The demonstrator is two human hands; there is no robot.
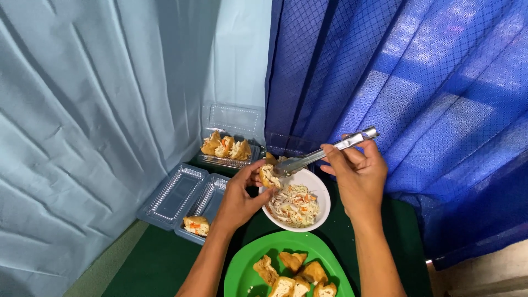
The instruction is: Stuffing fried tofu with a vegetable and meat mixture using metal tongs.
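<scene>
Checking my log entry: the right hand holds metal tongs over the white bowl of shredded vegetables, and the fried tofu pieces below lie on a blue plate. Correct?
Not quite. In the head view the plate under the fried tofu pieces is green, not blue. The right hand does hold metal tongs over the white bowl.

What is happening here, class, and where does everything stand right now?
A person is stuffing fried tofu. The left hand holds a split tofu piece over the white bowl of shredded filling. The right hand grips metal tongs, whose tips meet the piece. Unfilled tofu lies on a green plate. One filled piece sits in an open clear box; another box behind holds several.
</scene>
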